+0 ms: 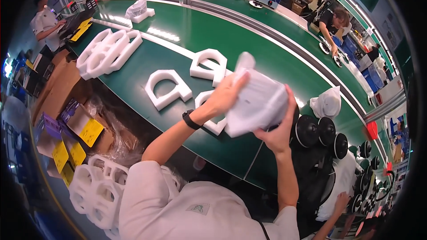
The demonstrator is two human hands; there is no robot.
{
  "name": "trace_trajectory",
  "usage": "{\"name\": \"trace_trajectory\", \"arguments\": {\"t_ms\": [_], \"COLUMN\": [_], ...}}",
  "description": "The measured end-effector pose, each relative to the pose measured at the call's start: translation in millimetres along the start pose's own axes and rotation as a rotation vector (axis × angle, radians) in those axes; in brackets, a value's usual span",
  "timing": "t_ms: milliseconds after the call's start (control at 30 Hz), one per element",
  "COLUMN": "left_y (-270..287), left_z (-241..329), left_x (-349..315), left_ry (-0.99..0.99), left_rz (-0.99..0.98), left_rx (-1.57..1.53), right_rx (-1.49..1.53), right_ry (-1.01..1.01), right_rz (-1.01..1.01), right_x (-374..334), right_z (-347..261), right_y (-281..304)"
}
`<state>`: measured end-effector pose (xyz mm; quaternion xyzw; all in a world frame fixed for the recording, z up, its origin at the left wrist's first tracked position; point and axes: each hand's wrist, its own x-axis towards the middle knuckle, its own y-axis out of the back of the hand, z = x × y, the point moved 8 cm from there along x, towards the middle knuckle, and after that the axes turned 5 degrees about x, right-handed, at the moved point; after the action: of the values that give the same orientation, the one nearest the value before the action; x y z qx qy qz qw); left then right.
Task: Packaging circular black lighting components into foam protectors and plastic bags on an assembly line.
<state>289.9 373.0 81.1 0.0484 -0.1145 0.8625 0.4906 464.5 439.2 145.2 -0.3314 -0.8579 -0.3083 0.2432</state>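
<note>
Both my hands hold up a white bundle [260, 100] that looks wrapped in a soft white bag, smeared by motion; its contents are hidden. My left hand [224, 95], with a black band on the wrist, is closed on its left side. From the right and below, my right hand [280, 129] grips it. Under and beside the bundle lie white foam inserts with rounded openings: one foam insert [184, 92] to the left, another foam insert [194, 70] farther back, and a third foam insert [216, 127] partly hidden by my left wrist.
A stack of foam inserts [95, 64] stands at the table's left. A bagged item on foam [141, 15] is farther back. To the right are a white bagged item [327, 102] and several black domed parts [307, 131]. Open cartons [82, 126] sit below left. Co-workers are nearby.
</note>
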Motion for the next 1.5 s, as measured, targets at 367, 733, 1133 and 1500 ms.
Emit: {"name": "trace_trajectory", "arguments": {"t_ms": [367, 733, 1133, 1500], "left_y": [102.9, 77.2, 64.1, 63.6], "left_z": [-111.5, -62.9, -68.6, -92.2], "left_x": [-77.1, -84.3, -83.6, -70.1], "left_ry": [0.045, -0.159, -0.032, -0.224], "left_rz": [0.461, 0.287, 0.237, 0.436], "left_rx": [0.520, 0.841, 0.863, 0.999], "right_rx": [-0.166, -0.183, -0.332, -0.345], "right_ry": [-0.205, -0.188, 0.002, 0.038], "right_rz": [-0.654, -0.683, -0.914, -0.927], "right_x": [28.9, 42.1, 68.3, 77.3], "right_z": [54.8, 62.6, 49.7, 76.1], "right_y": [-120.4, -134.5, -151.7, -159.5]}}
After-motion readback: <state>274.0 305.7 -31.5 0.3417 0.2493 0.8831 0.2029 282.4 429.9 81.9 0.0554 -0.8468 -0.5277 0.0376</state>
